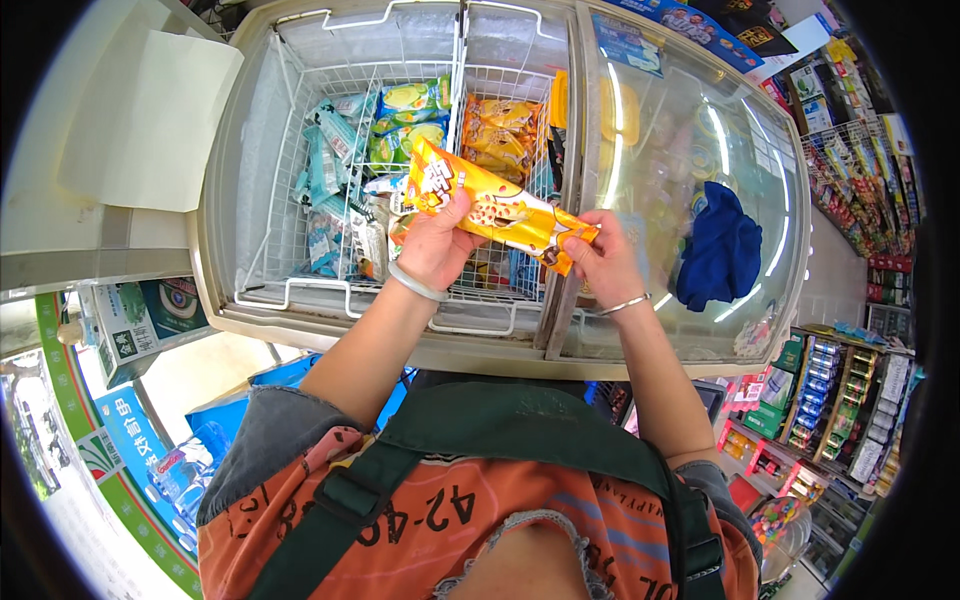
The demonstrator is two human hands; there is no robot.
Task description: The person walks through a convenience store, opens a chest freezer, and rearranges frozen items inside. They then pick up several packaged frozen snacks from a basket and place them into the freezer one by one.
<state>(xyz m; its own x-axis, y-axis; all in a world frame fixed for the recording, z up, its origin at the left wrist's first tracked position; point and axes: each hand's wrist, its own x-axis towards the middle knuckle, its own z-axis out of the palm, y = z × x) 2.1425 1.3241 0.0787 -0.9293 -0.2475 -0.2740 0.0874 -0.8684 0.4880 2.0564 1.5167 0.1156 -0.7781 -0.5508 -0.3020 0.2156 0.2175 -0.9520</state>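
A yellow ice cream wrapper (506, 210), cone-shaped and printed with a nut-topped ice cream, is held between my two hands above an open chest freezer. My left hand (444, 232) grips its wide end from below, thumb on top. At the narrow end, the thumb and fingers of my right hand (606, 259) pinch the packet. Beneath lie white wire baskets (311, 71) of packaged ice creams: teal packets (330, 150), green packets (411, 124) and orange-yellow packets (501, 135). The packet and my hands hide part of the baskets.
A sliding glass lid (667, 97) covers the freezer's right half, with a crumpled blue cloth (720, 247) on it. Beige paper or card (150, 120) stands at the left. Shop shelves of goods (847, 405) line the right side. A carton (142, 322) sits at lower left.
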